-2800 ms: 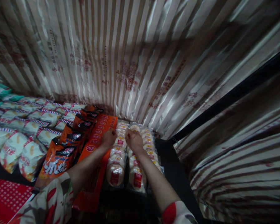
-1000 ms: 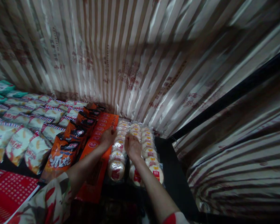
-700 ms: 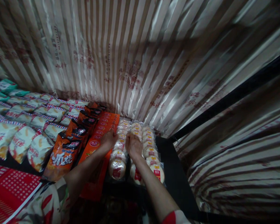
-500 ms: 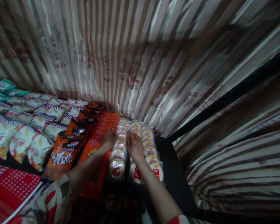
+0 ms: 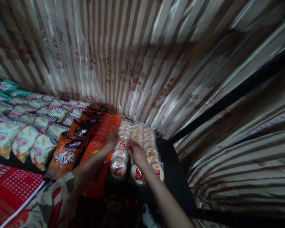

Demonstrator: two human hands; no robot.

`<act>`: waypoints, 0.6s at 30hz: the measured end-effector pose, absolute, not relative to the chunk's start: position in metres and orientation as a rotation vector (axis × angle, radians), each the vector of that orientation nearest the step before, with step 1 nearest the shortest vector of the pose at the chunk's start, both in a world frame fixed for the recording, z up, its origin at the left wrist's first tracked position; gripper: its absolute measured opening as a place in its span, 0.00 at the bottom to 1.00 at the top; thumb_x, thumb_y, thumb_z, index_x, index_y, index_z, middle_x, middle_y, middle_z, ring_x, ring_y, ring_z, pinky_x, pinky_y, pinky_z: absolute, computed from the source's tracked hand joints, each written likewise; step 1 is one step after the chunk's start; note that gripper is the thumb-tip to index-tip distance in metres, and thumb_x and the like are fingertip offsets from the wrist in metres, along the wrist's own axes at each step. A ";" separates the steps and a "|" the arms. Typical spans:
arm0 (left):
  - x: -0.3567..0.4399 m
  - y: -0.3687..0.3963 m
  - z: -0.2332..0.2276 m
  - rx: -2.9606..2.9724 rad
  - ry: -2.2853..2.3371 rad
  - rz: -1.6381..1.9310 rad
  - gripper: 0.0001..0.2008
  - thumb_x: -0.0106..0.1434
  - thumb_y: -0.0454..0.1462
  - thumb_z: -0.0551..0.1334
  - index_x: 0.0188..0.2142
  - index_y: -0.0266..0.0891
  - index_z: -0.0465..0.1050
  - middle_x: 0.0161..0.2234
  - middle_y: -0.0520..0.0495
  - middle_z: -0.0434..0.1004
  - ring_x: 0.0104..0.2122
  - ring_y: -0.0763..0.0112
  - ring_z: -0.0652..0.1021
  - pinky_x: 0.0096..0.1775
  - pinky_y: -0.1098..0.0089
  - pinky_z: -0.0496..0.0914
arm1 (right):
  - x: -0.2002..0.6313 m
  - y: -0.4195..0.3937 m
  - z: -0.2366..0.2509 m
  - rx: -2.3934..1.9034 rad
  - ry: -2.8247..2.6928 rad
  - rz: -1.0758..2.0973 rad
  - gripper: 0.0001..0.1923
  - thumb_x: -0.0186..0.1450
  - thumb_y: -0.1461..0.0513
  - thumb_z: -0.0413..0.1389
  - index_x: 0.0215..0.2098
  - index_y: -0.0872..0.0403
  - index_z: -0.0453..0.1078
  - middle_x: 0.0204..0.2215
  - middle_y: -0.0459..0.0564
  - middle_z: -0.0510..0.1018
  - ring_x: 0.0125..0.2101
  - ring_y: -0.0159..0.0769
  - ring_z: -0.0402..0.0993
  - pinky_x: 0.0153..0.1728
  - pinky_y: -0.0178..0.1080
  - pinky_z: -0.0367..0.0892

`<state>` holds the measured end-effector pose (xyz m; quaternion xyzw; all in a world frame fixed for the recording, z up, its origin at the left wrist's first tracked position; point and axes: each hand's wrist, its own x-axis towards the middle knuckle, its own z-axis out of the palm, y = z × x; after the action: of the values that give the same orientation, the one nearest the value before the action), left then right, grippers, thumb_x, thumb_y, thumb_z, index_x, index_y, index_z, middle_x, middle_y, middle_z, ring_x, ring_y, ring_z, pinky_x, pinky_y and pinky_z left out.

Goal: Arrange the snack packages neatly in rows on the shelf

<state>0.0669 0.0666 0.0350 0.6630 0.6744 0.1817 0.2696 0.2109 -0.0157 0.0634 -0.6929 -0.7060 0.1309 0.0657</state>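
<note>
Three clear sleeves of round pale cakes lie side by side on a black shelf (image 5: 174, 171). My left hand (image 5: 111, 140) rests on the left sleeve (image 5: 118, 158), at its edge by the orange packs. My right hand (image 5: 137, 152) lies flat on the middle sleeve (image 5: 136, 174), fingers spread over the cakes. The right sleeve (image 5: 154, 158) sits just beside that hand. Whether either hand grips a sleeve is hidden by the hands themselves.
A row of flat orange packs (image 5: 102, 133) runs left of the cakes, then orange-and-black bags (image 5: 64, 155) and white snack bags (image 5: 21, 142). Striped shiny fabric (image 5: 133, 63) hangs behind. A red checked sheet (image 5: 9, 186) lies at the lower left.
My right hand has slid back toward me along the middle sleeve. My left hand has stayed on the left sleeve. The view has shifted slightly.
</note>
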 end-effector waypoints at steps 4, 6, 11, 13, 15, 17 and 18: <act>0.066 0.067 0.034 1.780 1.812 0.493 0.06 0.60 0.37 0.58 0.36 0.39 0.70 0.35 0.46 0.79 0.36 0.67 0.77 0.33 0.71 0.62 | 0.209 -0.015 0.065 -2.014 -2.144 0.402 0.08 0.64 0.63 0.52 0.39 0.51 0.72 0.38 0.49 0.77 0.40 0.35 0.73 0.41 0.34 0.62; 0.066 0.067 0.034 1.773 1.809 0.504 0.06 0.60 0.37 0.58 0.36 0.39 0.70 0.35 0.46 0.79 0.36 0.67 0.77 0.33 0.71 0.63 | 0.208 -0.016 0.066 -1.983 -2.154 0.382 0.09 0.65 0.64 0.51 0.39 0.52 0.73 0.39 0.50 0.77 0.41 0.35 0.72 0.43 0.34 0.62; 0.064 0.066 0.036 1.776 1.810 0.505 0.06 0.60 0.38 0.58 0.35 0.39 0.70 0.34 0.47 0.79 0.35 0.67 0.77 0.33 0.71 0.63 | 0.205 -0.017 0.066 -1.981 -2.162 0.303 0.10 0.66 0.64 0.49 0.39 0.52 0.73 0.40 0.50 0.76 0.43 0.36 0.71 0.45 0.34 0.62; 0.063 0.066 0.038 1.783 1.798 0.506 0.06 0.61 0.38 0.58 0.35 0.39 0.70 0.34 0.47 0.79 0.35 0.68 0.77 0.33 0.71 0.63 | 0.205 -0.017 0.064 -1.979 -2.159 0.244 0.10 0.66 0.64 0.49 0.40 0.53 0.72 0.41 0.51 0.76 0.44 0.36 0.70 0.45 0.34 0.62; 0.062 0.065 0.040 1.782 1.783 0.510 0.06 0.61 0.38 0.58 0.35 0.39 0.70 0.34 0.47 0.79 0.35 0.68 0.76 0.33 0.72 0.63 | 0.205 -0.016 0.062 -2.003 -2.151 0.185 0.11 0.66 0.63 0.48 0.42 0.53 0.71 0.42 0.51 0.76 0.45 0.37 0.69 0.45 0.34 0.62; 0.061 0.065 0.041 1.777 1.771 0.515 0.06 0.61 0.38 0.58 0.34 0.38 0.70 0.34 0.47 0.79 0.35 0.69 0.76 0.33 0.72 0.62 | 0.203 -0.016 0.060 -2.045 -2.143 0.131 0.12 0.67 0.62 0.47 0.43 0.53 0.71 0.42 0.52 0.75 0.45 0.38 0.69 0.44 0.35 0.62; 0.061 0.065 0.042 1.774 1.765 0.518 0.06 0.61 0.38 0.58 0.34 0.38 0.70 0.34 0.47 0.79 0.35 0.69 0.76 0.33 0.72 0.62 | 0.202 -0.016 0.060 -2.063 -2.142 0.104 0.12 0.68 0.61 0.46 0.43 0.53 0.70 0.42 0.52 0.75 0.45 0.38 0.69 0.43 0.35 0.62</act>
<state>0.0611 0.0646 0.0418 0.6645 0.6613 0.1939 0.2889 0.2025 -0.0158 0.0597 -0.6909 -0.7173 0.0349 0.0829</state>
